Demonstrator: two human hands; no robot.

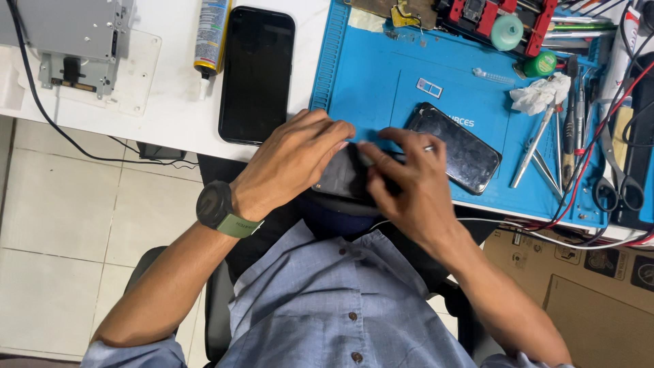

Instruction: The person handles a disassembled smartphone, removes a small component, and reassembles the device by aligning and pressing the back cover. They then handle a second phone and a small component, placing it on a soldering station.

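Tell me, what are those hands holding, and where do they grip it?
Both the left hand and the right hand hold a dark phone, fingers on its two ends.

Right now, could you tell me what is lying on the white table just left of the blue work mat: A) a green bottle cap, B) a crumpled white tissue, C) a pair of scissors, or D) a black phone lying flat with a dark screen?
D: a black phone with a dark screen lies flat on the white table, just left of the blue mat and beside a glue tube.
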